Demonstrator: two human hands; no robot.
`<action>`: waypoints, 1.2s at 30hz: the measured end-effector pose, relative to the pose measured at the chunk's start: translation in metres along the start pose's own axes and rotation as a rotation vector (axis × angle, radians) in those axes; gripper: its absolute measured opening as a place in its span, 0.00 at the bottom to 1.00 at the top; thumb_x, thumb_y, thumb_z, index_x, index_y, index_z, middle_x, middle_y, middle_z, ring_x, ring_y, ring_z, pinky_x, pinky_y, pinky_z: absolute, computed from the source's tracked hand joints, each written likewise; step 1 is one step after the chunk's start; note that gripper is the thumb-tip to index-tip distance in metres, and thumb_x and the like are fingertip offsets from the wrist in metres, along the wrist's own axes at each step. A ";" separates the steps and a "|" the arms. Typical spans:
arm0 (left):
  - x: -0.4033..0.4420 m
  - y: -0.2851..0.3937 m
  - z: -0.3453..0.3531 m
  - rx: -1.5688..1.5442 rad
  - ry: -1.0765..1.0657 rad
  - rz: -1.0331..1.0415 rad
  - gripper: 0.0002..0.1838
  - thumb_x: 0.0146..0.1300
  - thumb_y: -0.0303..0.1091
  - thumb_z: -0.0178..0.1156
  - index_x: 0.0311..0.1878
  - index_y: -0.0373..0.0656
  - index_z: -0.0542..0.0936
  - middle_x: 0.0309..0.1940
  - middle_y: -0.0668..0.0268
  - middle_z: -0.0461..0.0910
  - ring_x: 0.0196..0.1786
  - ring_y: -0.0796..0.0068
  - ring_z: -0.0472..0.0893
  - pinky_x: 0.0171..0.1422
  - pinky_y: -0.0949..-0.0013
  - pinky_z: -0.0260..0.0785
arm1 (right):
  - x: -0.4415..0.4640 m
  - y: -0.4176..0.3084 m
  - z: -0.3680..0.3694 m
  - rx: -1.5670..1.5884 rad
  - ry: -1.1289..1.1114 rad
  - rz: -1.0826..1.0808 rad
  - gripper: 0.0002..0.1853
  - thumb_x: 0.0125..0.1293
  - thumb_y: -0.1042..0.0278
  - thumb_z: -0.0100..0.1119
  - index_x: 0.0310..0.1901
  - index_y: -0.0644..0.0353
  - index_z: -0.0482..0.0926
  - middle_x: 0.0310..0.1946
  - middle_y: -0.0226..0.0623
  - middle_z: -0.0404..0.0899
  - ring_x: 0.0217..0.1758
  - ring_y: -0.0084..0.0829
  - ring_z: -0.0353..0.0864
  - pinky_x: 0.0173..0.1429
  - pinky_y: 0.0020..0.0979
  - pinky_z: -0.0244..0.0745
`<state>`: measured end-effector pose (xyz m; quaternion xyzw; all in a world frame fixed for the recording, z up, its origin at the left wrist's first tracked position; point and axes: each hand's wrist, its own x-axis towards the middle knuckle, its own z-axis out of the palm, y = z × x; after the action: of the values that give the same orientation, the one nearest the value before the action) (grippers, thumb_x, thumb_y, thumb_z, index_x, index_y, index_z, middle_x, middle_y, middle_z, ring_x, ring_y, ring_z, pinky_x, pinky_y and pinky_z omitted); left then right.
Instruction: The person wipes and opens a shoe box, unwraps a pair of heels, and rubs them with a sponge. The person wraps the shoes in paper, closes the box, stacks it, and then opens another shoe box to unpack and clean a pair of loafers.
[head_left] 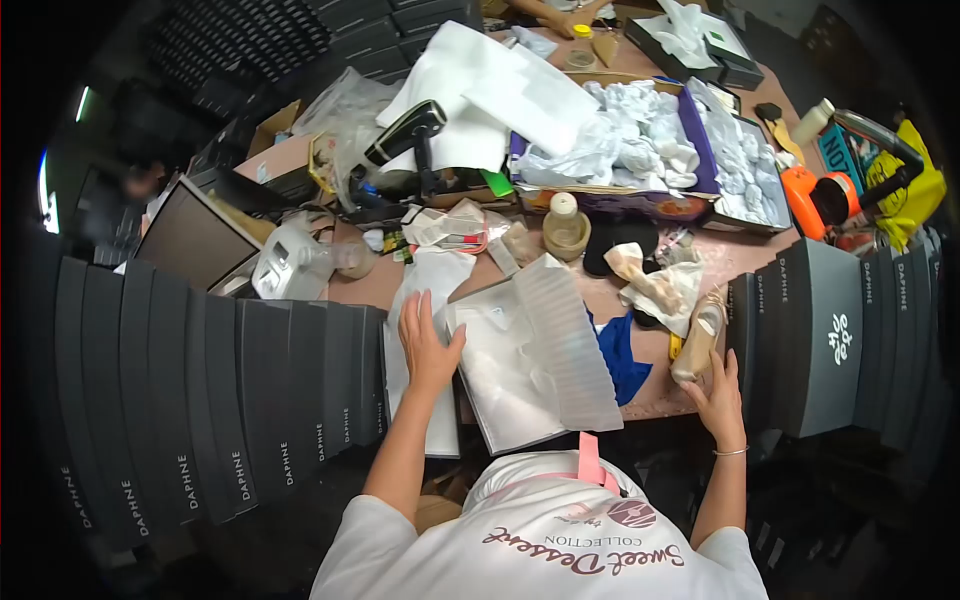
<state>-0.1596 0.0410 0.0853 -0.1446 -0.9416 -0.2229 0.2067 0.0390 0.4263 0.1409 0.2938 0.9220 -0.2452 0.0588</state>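
Note:
An open shoebox (510, 385) lined with white paper lies in front of me, with a ribbed translucent sheet (570, 345) over its right side. My left hand (428, 345), fingers spread, rests at the box's left edge, over white paper (440, 270). On the right, my right hand (718, 395) touches the lower end of a beige shoe (699, 340), its fingers apart and curved beside it. Just left of the shoe are a crumpled cream cloth (675, 290) and a blue cloth (624, 355).
Dark shoeboxes stand in rows at left (270, 390) and right (830, 340). Behind are a purple-edged box (705, 140) of wrapped items, a black heat gun (405, 135), a jar (566, 228) and orange tape dispenser (800, 200). Another person's arm (545, 12) shows at the top.

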 end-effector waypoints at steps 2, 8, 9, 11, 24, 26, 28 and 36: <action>0.018 -0.033 0.013 0.158 -0.191 0.024 0.23 0.55 0.33 0.61 0.55 0.36 0.74 0.53 0.53 0.74 0.52 0.54 0.74 0.58 0.63 0.66 | 0.007 -0.019 0.000 0.051 0.021 -0.125 0.34 0.56 0.64 0.67 0.63 0.64 0.66 0.67 0.54 0.58 0.66 0.54 0.64 0.64 0.40 0.66; 0.043 -0.023 -0.065 -0.565 -0.264 -0.557 0.13 0.53 0.23 0.56 0.43 0.35 0.80 0.40 0.59 0.80 0.40 0.58 0.78 0.47 0.69 0.70 | 0.006 -0.103 -0.003 0.397 -0.119 -0.492 0.34 0.59 0.65 0.64 0.66 0.63 0.64 0.68 0.52 0.57 0.67 0.51 0.64 0.65 0.38 0.65; 0.037 -0.015 -0.080 -0.606 -0.299 -0.334 0.15 0.50 0.21 0.56 0.43 0.36 0.81 0.41 0.61 0.80 0.43 0.59 0.78 0.50 0.68 0.70 | 0.006 -0.116 0.003 0.671 -0.281 -0.499 0.35 0.60 0.66 0.61 0.69 0.60 0.59 0.69 0.50 0.57 0.68 0.47 0.63 0.66 0.38 0.63; 0.028 0.007 -0.093 -0.578 -0.292 0.107 0.18 0.45 0.19 0.57 0.43 0.39 0.81 0.42 0.65 0.80 0.48 0.59 0.77 0.57 0.65 0.68 | 0.017 -0.146 0.012 1.082 -0.474 -0.457 0.37 0.65 0.66 0.53 0.74 0.55 0.49 0.70 0.48 0.55 0.70 0.42 0.61 0.66 0.39 0.61; -0.069 0.045 -0.085 -1.123 -0.398 -0.737 0.20 0.63 0.24 0.54 0.59 0.32 0.73 0.53 0.53 0.75 0.53 0.73 0.72 0.56 0.75 0.65 | -0.043 -0.213 0.135 1.004 -0.446 -0.370 0.07 0.64 0.74 0.54 0.39 0.64 0.81 0.28 0.27 0.79 0.27 0.17 0.69 0.31 0.16 0.63; -0.066 0.039 -0.083 -1.068 -0.321 -0.703 0.20 0.60 0.20 0.52 0.58 0.33 0.74 0.51 0.57 0.77 0.44 0.74 0.75 0.50 0.78 0.68 | -0.038 -0.196 0.118 0.995 -0.270 -0.357 0.07 0.63 0.75 0.55 0.39 0.65 0.81 0.28 0.28 0.79 0.26 0.18 0.70 0.32 0.17 0.65; -0.066 0.019 -0.077 -0.962 -0.227 -0.584 0.21 0.57 0.18 0.50 0.55 0.32 0.76 0.48 0.59 0.77 0.41 0.76 0.75 0.48 0.79 0.68 | -0.033 -0.155 0.086 0.983 -0.098 -0.243 0.10 0.61 0.74 0.59 0.44 0.65 0.79 0.35 0.33 0.80 0.30 0.21 0.74 0.37 0.21 0.71; -0.040 0.063 -0.082 -0.776 -0.223 -0.298 0.15 0.54 0.18 0.55 0.46 0.36 0.80 0.35 0.67 0.73 0.33 0.78 0.69 0.40 0.80 0.64 | -0.001 0.030 0.070 0.208 0.321 0.069 0.41 0.51 0.53 0.70 0.64 0.64 0.65 0.66 0.60 0.58 0.62 0.55 0.67 0.65 0.40 0.65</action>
<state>-0.0747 0.0485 0.1565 -0.0973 -0.8150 -0.5712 -0.0006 0.0544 0.4128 0.0680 0.3652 0.8786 -0.2869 -0.1112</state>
